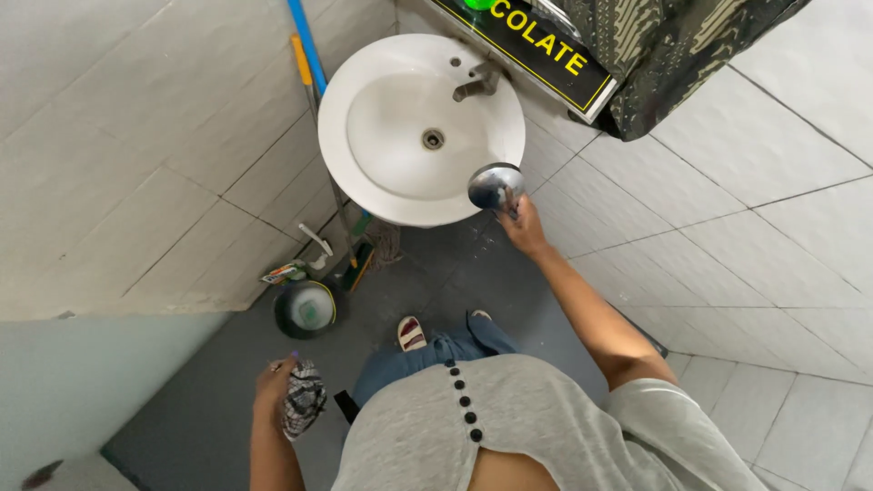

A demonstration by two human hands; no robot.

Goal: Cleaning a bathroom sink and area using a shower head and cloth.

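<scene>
Looking straight down, I see my right hand (521, 225) stretched forward, fingers wrapped around the handle of a shiny metal shower head (496, 185), which sits over the near right rim of a round white wash basin (364, 173). My left hand (275, 382) hangs low by my hip, closed around a crumpled patterned cloth (304, 399). A dark round bucket (306, 308) stands on the grey floor (464, 273) below the basin, beside blue and yellow mop handles (307, 56).
</scene>
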